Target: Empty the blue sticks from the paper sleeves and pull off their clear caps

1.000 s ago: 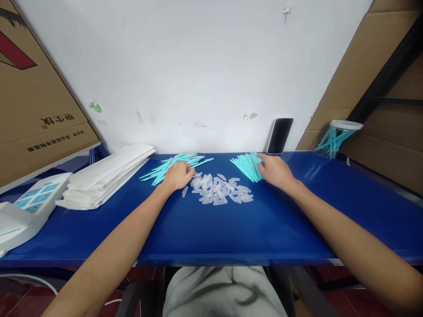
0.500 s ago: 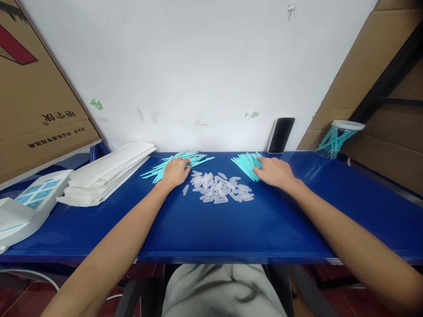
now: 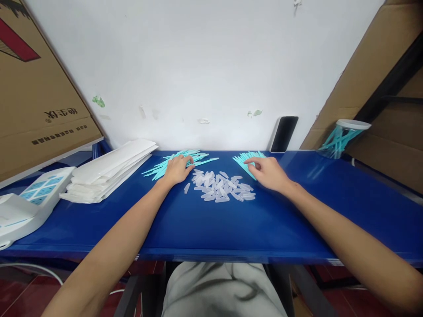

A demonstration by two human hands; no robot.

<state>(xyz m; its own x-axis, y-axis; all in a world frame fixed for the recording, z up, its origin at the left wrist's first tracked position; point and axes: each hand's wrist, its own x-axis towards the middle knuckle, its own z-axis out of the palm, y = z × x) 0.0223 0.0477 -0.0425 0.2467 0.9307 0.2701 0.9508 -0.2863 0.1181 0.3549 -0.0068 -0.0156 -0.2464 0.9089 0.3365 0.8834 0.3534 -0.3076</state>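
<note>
My left hand (image 3: pixel 179 170) rests on the left pile of slim teal sticks (image 3: pixel 155 171), with a gap between thumb and forefinger and nothing visible held. Over the right pile of teal sticks (image 3: pixel 240 159), my right hand (image 3: pixel 269 171) reaches in from the right. Its forefinger stretches across the sticks and the thumb sits just below, apart from it; no stick shows in its grasp. Between the hands lies a loose heap of small, frosted, translucent flat pieces (image 3: pixel 222 189). One such piece (image 3: pixel 187 188) lies alone at the heap's left.
All this is on a blue table (image 3: pixel 211 233) against a white wall. White paper-like sleeves (image 3: pixel 109 169) and a white device with blue keys (image 3: pixel 42 191) stand left. A phone (image 3: pixel 284 134) leans on the wall; a clear jar of teal sticks (image 3: pixel 342 138) is right.
My right hand has shifted a little left over the right pile, its forefinger now stretched further across the sticks. My left hand stays on its pile. The whole view has shifted slightly.
</note>
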